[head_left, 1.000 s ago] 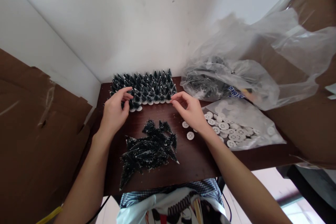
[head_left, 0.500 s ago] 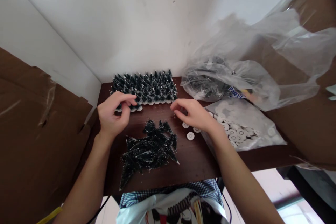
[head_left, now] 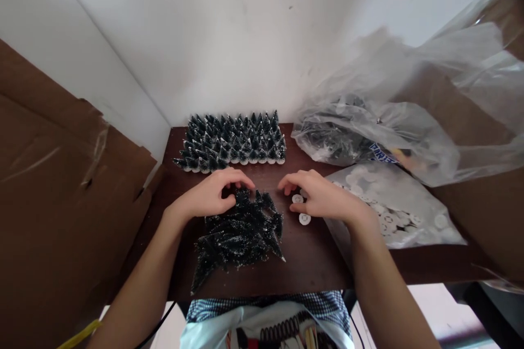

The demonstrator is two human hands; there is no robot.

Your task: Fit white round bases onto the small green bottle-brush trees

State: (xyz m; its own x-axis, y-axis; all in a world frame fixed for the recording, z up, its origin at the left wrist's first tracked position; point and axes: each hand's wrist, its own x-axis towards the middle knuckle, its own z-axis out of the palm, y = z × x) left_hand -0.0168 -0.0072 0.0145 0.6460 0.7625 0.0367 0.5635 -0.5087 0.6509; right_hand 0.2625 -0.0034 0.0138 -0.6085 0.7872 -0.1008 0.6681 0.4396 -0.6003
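Note:
My left hand (head_left: 213,193) hovers at the far edge of a loose pile of dark green miniature bottle-brush trees (head_left: 241,234) with white-flecked tips. Its fingers are curved and apart, with nothing in them. Over a few loose white round bases (head_left: 304,219) my right hand (head_left: 321,194) is open, thumb and forefinger parted around one of the discs. I cannot tell if it touches it. Behind both hands stand close rows of finished little trees (head_left: 237,142), upright on white bases.
A clear bag of white bases (head_left: 397,218) lies on the dark brown table (head_left: 303,270) at the right. Behind it sits a plastic bag with more dark trees (head_left: 339,133). Cardboard (head_left: 61,185) flanks the left side, and a white wall (head_left: 229,43) closes the back.
My left hand has moved from the front of the standing rows back to the loose pile. My right hand has come down over the loose white bases.

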